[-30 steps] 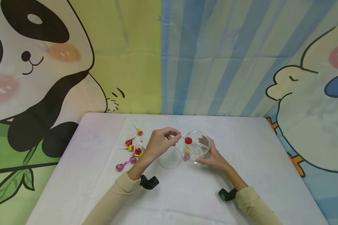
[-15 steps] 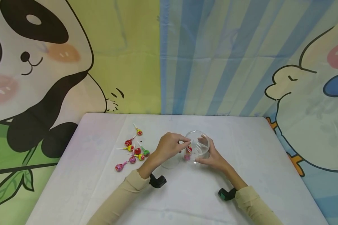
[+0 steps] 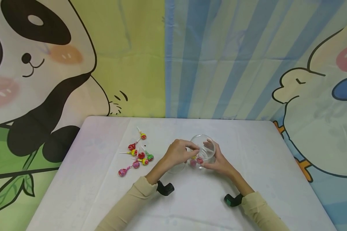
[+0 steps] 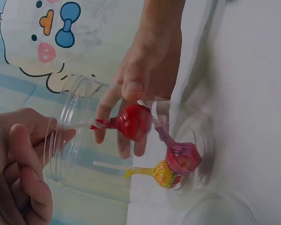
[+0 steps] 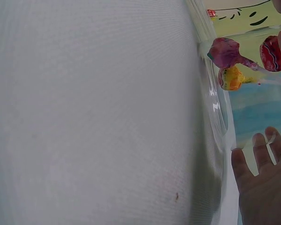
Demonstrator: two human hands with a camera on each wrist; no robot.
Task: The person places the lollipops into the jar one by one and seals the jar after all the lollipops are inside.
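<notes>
A clear jar (image 4: 91, 187) stands upright on the white table. My right hand (image 3: 218, 157) grips its side, with the thumb at the near side and the fingers spread round the far side. Over the jar's mouth, my left hand (image 3: 179, 152) pinches the white stick of a red lollipop (image 4: 135, 122). That lollipop's head hangs inside the jar, seen through the wall in the left wrist view. At the bottom lie a purple-pink lollipop (image 4: 183, 158) and a yellow lollipop (image 4: 165, 174).
Several wrapped lollipops, among them a green lollipop (image 3: 149, 156) and a pink lollipop (image 3: 122, 172), lie on the table (image 3: 104, 199) left of my hands. A round clear lid (image 3: 175, 169) lies flat beside the jar, partly under my left hand. A cartoon-printed curtain (image 3: 144, 64) hangs behind.
My left hand has moved right to the jar's mouth, and the red lollipop has gone from beside the rim down into the jar. My right hand has kept its hold on the jar.
</notes>
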